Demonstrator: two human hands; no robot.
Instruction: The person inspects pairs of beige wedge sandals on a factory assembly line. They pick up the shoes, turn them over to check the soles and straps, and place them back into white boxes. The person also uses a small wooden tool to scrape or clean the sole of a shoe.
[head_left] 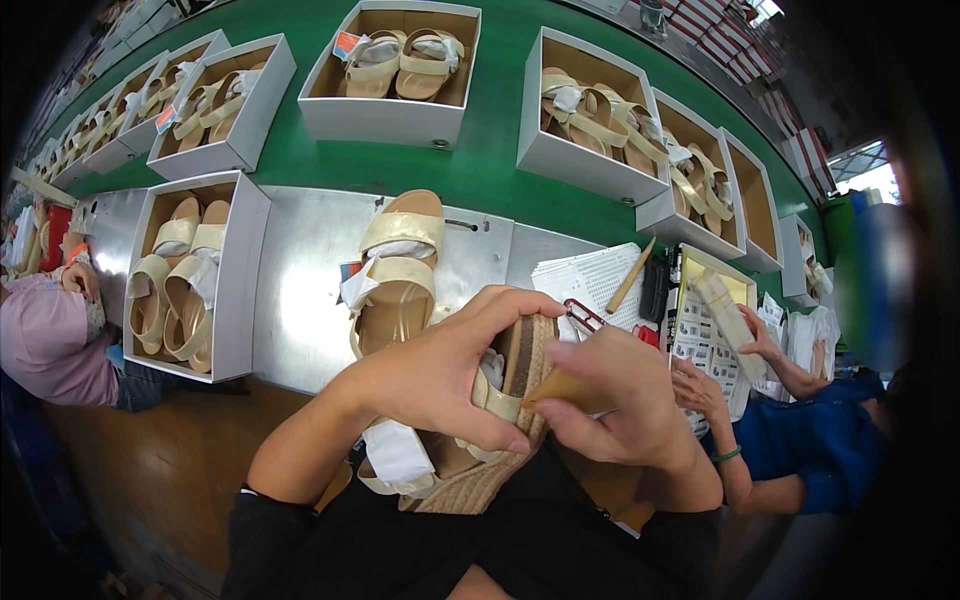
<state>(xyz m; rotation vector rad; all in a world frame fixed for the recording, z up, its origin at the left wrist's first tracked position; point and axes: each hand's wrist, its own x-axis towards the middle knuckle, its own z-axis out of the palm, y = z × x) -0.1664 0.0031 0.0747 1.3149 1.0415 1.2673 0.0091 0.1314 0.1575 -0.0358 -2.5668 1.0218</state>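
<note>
My left hand (455, 365) is wrapped round a gold wedge sandal (465, 485) with a woven rope-like sole, tilted on its side close to my body. White paper stuffing shows under its straps. My right hand (625, 400), partly smeared by motion, is closed on a tan pointed tool (575, 393). The tool's tip touches or nearly touches the sandal by the strap and sole edge; its exact kind is unclear. Just beyond my left hand, a second gold sandal (398, 300) lies on the metal tabletop (300, 270), also with paper under its straps.
An open white box (240, 270) with sandals stands at left. More boxed sandals, including this box (385, 120), line the green surface (480, 160). Printed sheets (590, 280) and a wooden stick (632, 275) lie at right. Co-workers sit on both sides, one in blue (815, 440).
</note>
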